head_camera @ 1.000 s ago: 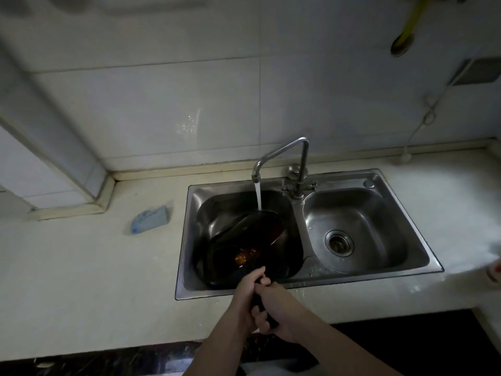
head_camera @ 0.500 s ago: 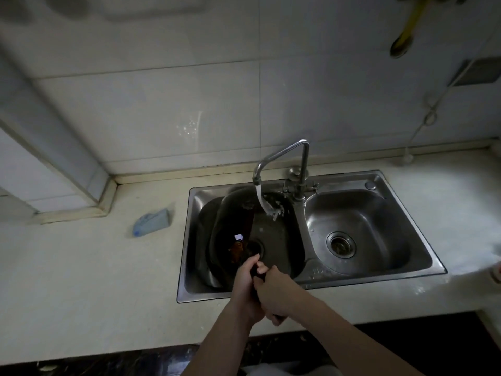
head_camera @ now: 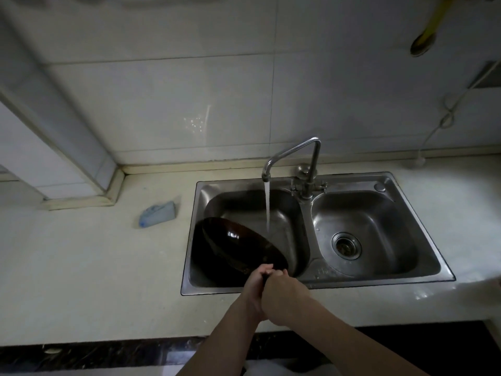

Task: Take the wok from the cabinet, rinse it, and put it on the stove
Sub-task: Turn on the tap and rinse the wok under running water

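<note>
A dark wok [head_camera: 238,246] is tilted steeply to the left inside the left basin of a steel double sink [head_camera: 306,278]. My left hand [head_camera: 253,287] and my right hand [head_camera: 284,293] both grip its handle at the sink's front edge, pressed together; the handle itself is almost hidden between them. Water runs from the tap [head_camera: 291,158] in a thin stream that falls just right of the wok's raised rim into the basin.
The right basin shows its drain [head_camera: 346,245]. A blue sponge-like object [head_camera: 157,214] lies on the pale counter left of the sink. Tiled wall behind; a white cord [head_camera: 444,118] hangs at the right. Dark counter edge runs along the bottom.
The wok has swung from under the stream to tip leftward and lower in the left basin; the water now falls past its rim. Both hands keep their grip on the handle.
</note>
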A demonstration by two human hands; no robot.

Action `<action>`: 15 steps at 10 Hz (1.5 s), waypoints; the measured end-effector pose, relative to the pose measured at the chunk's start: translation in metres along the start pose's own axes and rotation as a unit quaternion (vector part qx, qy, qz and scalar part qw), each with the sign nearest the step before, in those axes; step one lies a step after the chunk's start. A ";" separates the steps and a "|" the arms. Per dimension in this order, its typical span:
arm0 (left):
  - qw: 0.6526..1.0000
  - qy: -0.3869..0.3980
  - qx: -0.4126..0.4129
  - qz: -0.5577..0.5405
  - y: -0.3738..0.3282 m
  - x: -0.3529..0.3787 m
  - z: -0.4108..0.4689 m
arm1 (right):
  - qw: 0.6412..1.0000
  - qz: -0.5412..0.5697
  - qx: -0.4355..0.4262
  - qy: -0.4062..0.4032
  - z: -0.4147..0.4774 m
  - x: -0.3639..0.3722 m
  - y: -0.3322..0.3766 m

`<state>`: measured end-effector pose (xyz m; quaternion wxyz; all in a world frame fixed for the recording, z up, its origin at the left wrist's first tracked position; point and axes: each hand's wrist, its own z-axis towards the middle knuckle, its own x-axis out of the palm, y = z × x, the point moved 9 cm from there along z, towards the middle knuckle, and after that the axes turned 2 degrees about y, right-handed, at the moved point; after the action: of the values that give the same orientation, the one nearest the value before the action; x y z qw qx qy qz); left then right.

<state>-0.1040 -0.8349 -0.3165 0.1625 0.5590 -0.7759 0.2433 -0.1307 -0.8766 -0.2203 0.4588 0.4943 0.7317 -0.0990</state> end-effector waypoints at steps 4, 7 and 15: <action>0.971 -0.098 -0.060 0.209 0.002 -0.042 0.016 | 0.879 0.447 0.099 0.135 0.015 0.085 -0.028; 0.941 -0.123 -0.003 0.317 -0.013 -0.067 0.024 | 0.931 0.351 0.085 0.055 0.037 0.108 -0.026; 0.830 -0.121 -0.004 0.545 -0.036 -0.056 0.028 | 0.926 0.356 0.115 0.039 0.034 0.111 -0.034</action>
<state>-0.0515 -0.8157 -0.3616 -0.0895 0.0701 -0.9689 0.2199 -0.1488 -0.8433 -0.3345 0.3746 0.7756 0.5081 0.0068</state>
